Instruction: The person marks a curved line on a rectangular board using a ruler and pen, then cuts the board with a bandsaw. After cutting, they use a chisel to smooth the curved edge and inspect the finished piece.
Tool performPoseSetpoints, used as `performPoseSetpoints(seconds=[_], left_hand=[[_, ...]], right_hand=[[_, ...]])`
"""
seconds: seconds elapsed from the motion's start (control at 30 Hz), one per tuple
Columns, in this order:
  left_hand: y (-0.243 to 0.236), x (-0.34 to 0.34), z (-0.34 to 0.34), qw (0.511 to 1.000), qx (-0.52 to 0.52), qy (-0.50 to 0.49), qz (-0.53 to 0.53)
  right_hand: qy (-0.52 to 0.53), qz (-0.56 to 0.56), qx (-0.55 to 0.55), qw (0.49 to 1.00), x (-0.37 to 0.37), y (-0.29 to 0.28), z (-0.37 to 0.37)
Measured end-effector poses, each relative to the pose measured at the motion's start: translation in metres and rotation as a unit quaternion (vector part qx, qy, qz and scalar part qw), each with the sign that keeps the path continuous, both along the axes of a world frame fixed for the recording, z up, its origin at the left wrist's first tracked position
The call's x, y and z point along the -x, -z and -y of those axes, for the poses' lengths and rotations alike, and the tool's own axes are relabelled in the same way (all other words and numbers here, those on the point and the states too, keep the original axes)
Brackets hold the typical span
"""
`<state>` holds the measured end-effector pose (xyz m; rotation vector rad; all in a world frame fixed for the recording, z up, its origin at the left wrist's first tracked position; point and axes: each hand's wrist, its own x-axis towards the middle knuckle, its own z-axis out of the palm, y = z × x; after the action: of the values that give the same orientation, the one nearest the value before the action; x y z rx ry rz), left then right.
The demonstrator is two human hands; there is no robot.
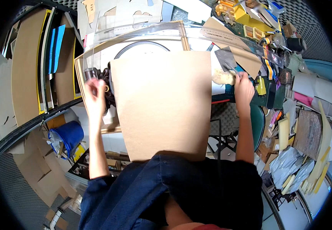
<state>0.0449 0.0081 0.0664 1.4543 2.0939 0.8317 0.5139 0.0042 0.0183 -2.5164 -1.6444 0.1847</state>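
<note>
A large brown sheet of card or paper (162,103) reaches from my body to the table and covers much of what lies behind it. Past its left edge, my left hand (95,94) is beside a dark brown, curly moulded object (107,76). Motion smears its fingers, so their grip does not show clearly. On the other side, my right hand (245,90) is closed on a scraper with a flat grey blade (226,58), which points up and to the left. A cream, fluffy-looking lump (223,78) lies just beside these fingers.
A long clear ruler (227,37) spans the table's far side, over a wooden frame (184,36). At the far right stands a yellow box (246,17) amid tools. A blue bucket (67,138) is low on the left; sheets stand in a rack (30,57).
</note>
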Motion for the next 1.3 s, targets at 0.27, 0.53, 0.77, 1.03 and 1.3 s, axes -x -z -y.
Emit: performPoseSetpoints(seconds=[0.27, 0.53, 0.77, 1.03, 1.3], left_hand=[[0.046, -0.024, 0.048, 0.910, 0.101, -0.014, 0.401], [0.006, -0.037, 0.050, 0.918, -0.040, 0.093, 0.383], [-0.040, -0.036, 0.070, 0.887, -0.018, 0.185, 0.422], [-0.065, -0.067, 0.088, 0.838, 0.015, 0.269, 0.475], [-0.127, -0.131, 0.135, 0.776, 0.054, 0.362, 0.514]], right_hand=[[-0.011, -0.320, -0.095, 0.943, 0.027, 0.014, -0.010], [0.034, -0.650, 0.022, 0.759, 0.078, -0.042, 0.127], [0.084, -0.719, -0.079, 0.685, 0.106, -0.072, 0.215], [0.158, -0.715, -0.223, 0.643, 0.129, -0.102, 0.320], [0.282, -0.655, -0.400, 0.575, 0.157, -0.145, 0.422]])
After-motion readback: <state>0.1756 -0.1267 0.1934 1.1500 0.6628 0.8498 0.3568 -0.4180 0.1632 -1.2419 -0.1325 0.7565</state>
